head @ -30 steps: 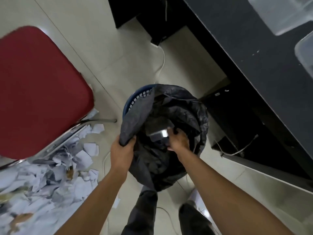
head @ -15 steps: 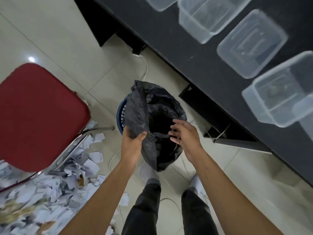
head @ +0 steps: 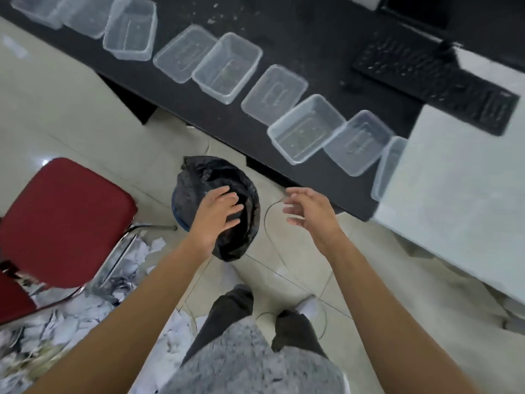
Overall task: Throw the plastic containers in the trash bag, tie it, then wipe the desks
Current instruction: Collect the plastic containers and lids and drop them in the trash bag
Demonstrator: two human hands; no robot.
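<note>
Desk point(head: 298, 38): plastic containers point(head: 305, 129) | left hand point(head: 217, 216) over trash bag point(head: 196, 177) | right hand point(head: 311, 211) relaxed

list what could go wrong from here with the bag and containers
1. The trash bag sags slack, and neither the left hand nor the right hand grips it, so its mouth may fold shut and a container miss.
2. The containers overlap near the desk edge; lifting one could knock a neighbour off.
3. A cable loops by the feet: trip hazard.

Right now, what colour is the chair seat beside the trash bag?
The chair seat is plain dark red; the head view shows it best.
</note>
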